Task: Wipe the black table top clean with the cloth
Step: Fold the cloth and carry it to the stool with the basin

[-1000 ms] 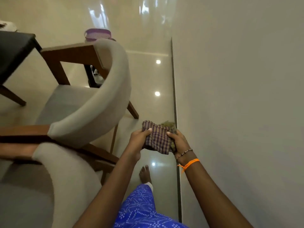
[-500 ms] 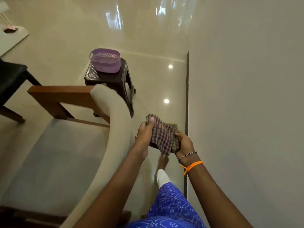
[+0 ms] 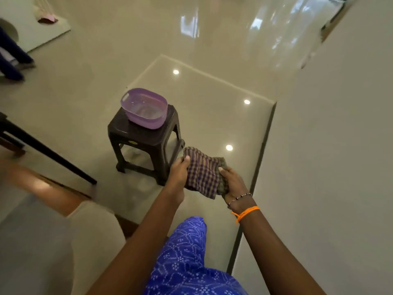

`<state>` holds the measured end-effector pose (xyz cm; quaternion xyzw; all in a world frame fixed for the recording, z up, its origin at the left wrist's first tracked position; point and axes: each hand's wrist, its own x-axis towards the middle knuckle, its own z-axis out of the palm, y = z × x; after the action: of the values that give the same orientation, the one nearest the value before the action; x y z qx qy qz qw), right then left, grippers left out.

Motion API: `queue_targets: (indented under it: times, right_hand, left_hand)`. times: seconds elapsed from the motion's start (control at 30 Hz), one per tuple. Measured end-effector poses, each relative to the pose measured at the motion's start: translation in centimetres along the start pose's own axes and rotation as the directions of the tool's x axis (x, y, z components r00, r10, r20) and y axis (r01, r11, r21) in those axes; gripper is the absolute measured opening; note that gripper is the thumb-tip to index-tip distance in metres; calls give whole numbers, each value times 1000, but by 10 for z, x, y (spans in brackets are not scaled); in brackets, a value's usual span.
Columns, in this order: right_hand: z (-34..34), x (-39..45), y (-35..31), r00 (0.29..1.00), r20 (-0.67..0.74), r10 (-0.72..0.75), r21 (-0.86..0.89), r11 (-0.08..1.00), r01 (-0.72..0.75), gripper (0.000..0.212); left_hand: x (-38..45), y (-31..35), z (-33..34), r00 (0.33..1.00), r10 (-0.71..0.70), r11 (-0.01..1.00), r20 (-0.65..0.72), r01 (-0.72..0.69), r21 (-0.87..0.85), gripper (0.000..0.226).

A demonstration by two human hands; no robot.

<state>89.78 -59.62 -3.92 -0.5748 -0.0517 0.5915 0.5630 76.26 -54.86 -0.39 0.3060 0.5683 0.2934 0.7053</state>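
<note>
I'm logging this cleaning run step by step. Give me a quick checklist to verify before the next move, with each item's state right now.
1. Cloth in hand: ok, left hand and right hand both grip it.
2. Cloth off the floor: ok, held in the air.
3. Purple basin steady: ok, upright on the dark stool.
4. Path to the basin: ok, bare floor between the cloth and the stool.
5. Cloth wet enough: cannot tell.
6. Black table top in view: not ok, only a dark leg shows at the left.

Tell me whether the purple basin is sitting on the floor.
No, the purple basin sits on top of the dark plastic stool, raised off the floor.
</note>
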Motion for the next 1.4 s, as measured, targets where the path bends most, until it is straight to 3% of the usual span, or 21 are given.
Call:
queue_targets:
  times: [0.23,0.4,0.57,0.73,0.83,0.97,1.03,1.1,1.2,1.27,1.4]
  right_hand:
    - [50,140,-82,989,142,-28,-88,995,41,28]
    - [108,240,-163,965,261,9,-146,989,31,27]
    - [163,320,-218,954,294,60,-214,977,5,30]
    - [220,410,-259,928,321,187,-343,937,-71,20]
    - [263,470,-285,893,346,289,-458,882,-108,9]
    - [318,541,-319,892,308,332,-626,776,-73,29]
    - [345,569,-338,876,315,365,-700,713,-45,26]
    - [373,591,-349,846,331,418,-717,694,-63,27]
    - [418,620,-352,776,333,536,-799,597,-70,43]
    - [446,632,-346,743,338,578,-868,496,10,43]
    - [508,649,-320,668,455,589,-886,369,279,15]
  left_hand:
    - [131,83,28,994,3,999,-106,-7,-36,39]
    - [220,174,50,989,-49,983,-141,23,-182,40]
    - [292,243,63,980,-166,949,-111,128,-290,47]
    - [372,294,60,970,-149,931,-190,74,-356,48]
    - [425,326,58,967,-133,907,-217,31,-421,51]
    - [484,370,55,954,-157,819,-256,-19,-574,54]
    - [508,393,55,940,-167,783,-297,-57,-619,54]
    - [527,413,50,921,-190,750,-340,-87,-655,54]
    - [547,434,34,883,-221,683,-413,-162,-712,55]
    - [560,439,16,855,-241,652,-459,-208,-729,57]
    - [579,445,-29,797,-278,577,-537,-308,-756,59]
